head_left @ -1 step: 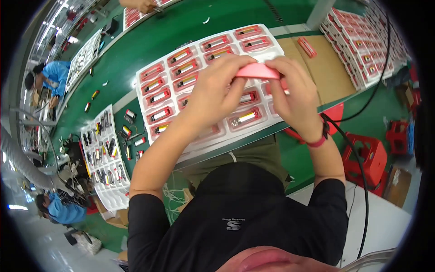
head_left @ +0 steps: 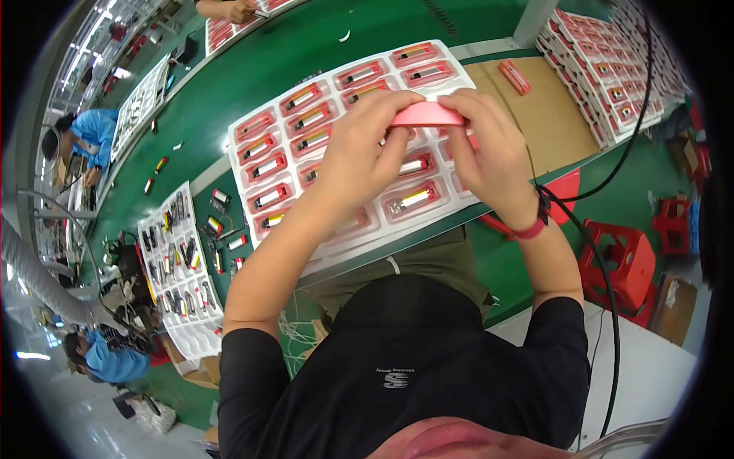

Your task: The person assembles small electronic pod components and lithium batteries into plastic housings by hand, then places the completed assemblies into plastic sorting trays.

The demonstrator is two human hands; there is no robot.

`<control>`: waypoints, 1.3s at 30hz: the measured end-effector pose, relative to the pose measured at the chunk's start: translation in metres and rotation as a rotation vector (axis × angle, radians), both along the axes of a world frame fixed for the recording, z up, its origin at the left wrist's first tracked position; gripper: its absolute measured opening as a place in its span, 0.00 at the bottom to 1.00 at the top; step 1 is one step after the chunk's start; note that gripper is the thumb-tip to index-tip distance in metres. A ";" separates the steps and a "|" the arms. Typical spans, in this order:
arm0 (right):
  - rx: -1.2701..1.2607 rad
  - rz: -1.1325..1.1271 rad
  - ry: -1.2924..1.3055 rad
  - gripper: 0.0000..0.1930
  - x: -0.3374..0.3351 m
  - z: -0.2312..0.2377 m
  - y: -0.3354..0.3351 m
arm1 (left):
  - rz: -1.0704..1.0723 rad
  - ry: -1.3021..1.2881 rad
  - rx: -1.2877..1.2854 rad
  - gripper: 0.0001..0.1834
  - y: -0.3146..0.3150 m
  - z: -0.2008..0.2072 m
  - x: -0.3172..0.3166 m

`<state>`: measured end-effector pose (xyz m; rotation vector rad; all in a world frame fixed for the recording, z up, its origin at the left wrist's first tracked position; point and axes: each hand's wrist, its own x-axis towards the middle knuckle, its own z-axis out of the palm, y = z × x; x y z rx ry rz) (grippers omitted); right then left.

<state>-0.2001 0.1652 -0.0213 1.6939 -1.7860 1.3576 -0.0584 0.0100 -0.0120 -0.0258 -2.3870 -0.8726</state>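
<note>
Pink casing (head_left: 428, 117) sits at one o'clock, held up between two hands. Green tabletop (head_left: 306, 50) runs past twelve; on it lies a white pocketed tray (head_left: 336, 249), beneath the left hand (head_left: 359, 145) and right hand (head_left: 491, 149). Fingers pinch narrowly at either end. This looks like a fitting or aligning step; the next move probably calls for even pressure.

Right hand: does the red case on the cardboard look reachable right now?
Probably yes, once it lets go: the right hand and left hand both hold the pink piece, but the red case lies nearby on the cardboard, with nothing visible covering it.
</note>
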 end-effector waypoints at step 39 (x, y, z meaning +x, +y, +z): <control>0.050 0.118 -0.312 0.21 -0.036 0.000 -0.009 | -0.171 -0.467 1.042 0.15 -0.097 -0.006 -0.036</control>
